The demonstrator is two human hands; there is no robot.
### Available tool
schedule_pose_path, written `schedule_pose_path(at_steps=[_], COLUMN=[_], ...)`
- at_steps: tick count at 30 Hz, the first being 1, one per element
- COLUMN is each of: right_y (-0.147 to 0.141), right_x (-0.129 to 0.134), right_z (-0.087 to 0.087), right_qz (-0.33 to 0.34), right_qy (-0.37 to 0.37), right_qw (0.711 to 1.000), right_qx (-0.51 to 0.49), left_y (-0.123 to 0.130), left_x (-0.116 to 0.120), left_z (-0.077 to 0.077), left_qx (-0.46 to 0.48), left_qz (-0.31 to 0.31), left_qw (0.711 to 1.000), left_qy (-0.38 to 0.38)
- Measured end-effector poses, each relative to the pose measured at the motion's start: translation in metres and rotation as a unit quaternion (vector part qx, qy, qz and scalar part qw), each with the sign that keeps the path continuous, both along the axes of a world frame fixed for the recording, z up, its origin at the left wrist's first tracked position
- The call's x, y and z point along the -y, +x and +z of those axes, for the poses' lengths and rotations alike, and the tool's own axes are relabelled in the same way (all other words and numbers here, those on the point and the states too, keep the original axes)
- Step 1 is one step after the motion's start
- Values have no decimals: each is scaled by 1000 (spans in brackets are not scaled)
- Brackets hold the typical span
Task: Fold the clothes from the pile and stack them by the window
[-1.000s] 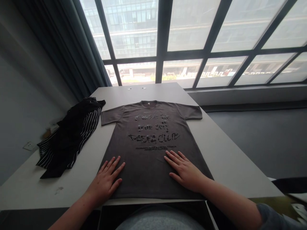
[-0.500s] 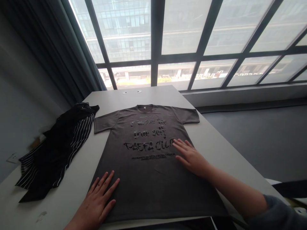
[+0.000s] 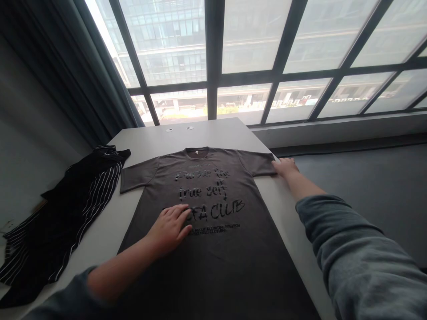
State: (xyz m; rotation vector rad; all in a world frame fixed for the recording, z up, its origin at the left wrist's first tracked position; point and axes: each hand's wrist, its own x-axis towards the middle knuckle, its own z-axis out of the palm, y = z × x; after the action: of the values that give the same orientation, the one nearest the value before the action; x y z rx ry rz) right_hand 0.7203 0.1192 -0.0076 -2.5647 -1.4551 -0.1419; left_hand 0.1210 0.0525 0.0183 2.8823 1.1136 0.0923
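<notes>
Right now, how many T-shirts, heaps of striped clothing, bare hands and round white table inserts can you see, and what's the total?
Dark grey T-shirt: 1
Black-and-white striped clothing heap: 1
Bare hands: 2 (left hand, right hand)
Round white table inserts: 2
Total: 6

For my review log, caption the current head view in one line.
Left hand over a printed gray T-shirt, right hand at its sleeve, a striped black garment alongside on the white table.

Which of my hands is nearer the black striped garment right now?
Left. Your left hand is over the gray T-shirt, to the right of the black striped garment; your right hand is farther away, at the T-shirt's right-side sleeve.
</notes>
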Motion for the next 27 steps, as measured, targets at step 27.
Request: schedule_pose_path(at_steps=[27], right_y=[3], right_x=[-39], right_z=[0], right_qz=[-25], right_qy=[175], right_qw=[970], right_qx=[-166], left_y=[359], left_x=[-238], left_z=[-22], left_qx=[10], left_qz=[106], left_qw=[988], left_qy=[-110])
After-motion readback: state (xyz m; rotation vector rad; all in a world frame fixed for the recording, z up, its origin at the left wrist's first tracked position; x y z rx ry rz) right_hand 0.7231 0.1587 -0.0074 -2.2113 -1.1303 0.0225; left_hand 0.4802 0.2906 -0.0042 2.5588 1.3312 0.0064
